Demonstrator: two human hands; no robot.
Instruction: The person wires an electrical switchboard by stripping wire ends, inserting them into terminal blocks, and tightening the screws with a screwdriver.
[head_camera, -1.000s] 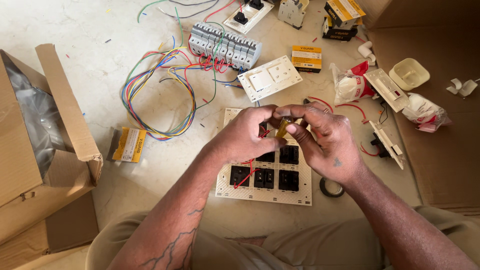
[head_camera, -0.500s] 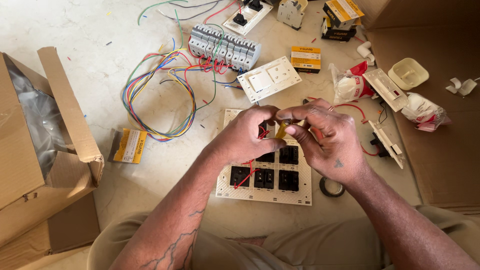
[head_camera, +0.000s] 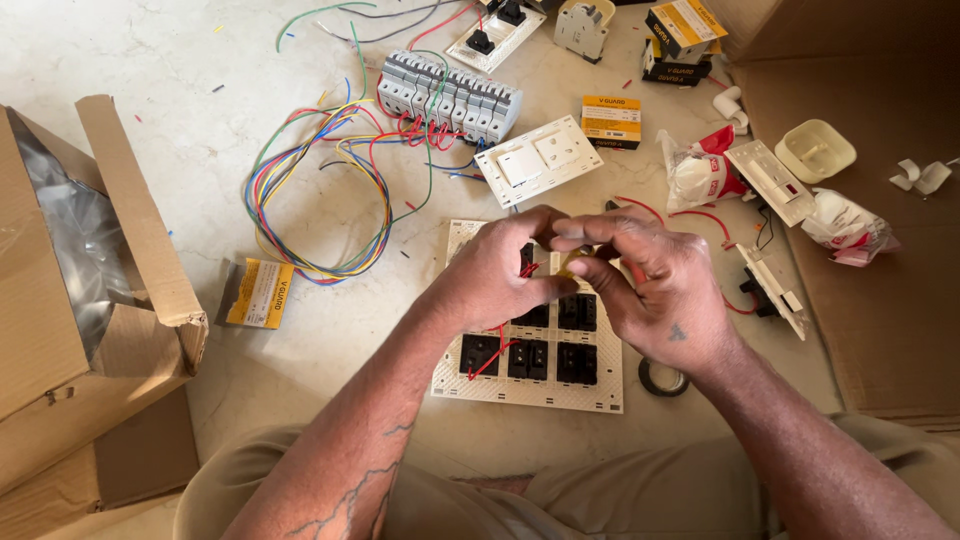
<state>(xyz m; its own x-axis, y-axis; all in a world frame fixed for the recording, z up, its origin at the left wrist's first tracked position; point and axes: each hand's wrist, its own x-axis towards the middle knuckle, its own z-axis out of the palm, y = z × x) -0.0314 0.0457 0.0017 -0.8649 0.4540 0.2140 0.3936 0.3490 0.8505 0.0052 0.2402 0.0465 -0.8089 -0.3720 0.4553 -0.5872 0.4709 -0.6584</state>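
Both hands meet above a white switch panel (head_camera: 480, 385) that lies face down on the floor, with several black switch modules (head_camera: 577, 362) set in it. My left hand (head_camera: 495, 275) pinches a small black part with a red wire (head_camera: 527, 262) at it. My right hand (head_camera: 660, 285) closes its fingertips on the same spot, where something small and yellowish (head_camera: 570, 262) shows between the fingers. A short red wire (head_camera: 488, 362) runs across the lower modules. What the fingers grip exactly is partly hidden.
A row of grey circuit breakers (head_camera: 450, 95) with coloured wire loops (head_camera: 310, 190) lies farther off. A white switch plate (head_camera: 538, 160), small yellow boxes (head_camera: 258, 293), a roll of black tape (head_camera: 662, 378) and an open cardboard box (head_camera: 90, 270) at left surround the panel. Brown cardboard (head_camera: 860, 200) lies at right.
The hands have stayed together over the panel; the fingers have shifted only slightly around the small part.
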